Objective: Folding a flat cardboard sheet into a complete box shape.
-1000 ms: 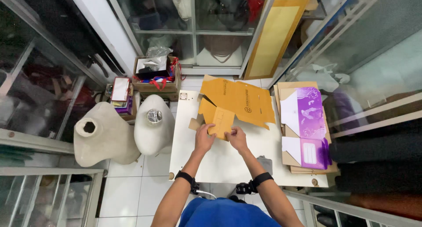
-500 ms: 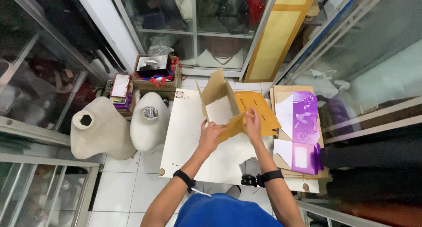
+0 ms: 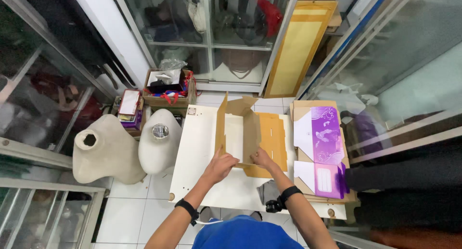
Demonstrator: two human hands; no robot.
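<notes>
Head view: box [image 3: 238, 133] between hands [image 3: 240, 162].

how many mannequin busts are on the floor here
2. A larger bust stands left of the table; a smaller bust stands between it and the table edge. Others may be hidden behind the glass cabinets.

**Materials and surface finishes at the worktable**

The box [image 3: 237, 133] is matt brown cardboard, its inner face paler. Beneath it lie flat cardboard sheets [image 3: 272, 136] of the same dull finish. The table [image 3: 199, 148] shows a smooth, matt white board. The printed cartons [image 3: 323, 143] look like glossy purple-and-white card. Two busts [image 3: 108, 150] appear covered in cream cloth, one capped with shiny metal. The cabinets [image 3: 211, 32] are glass, metal-framed.
</notes>
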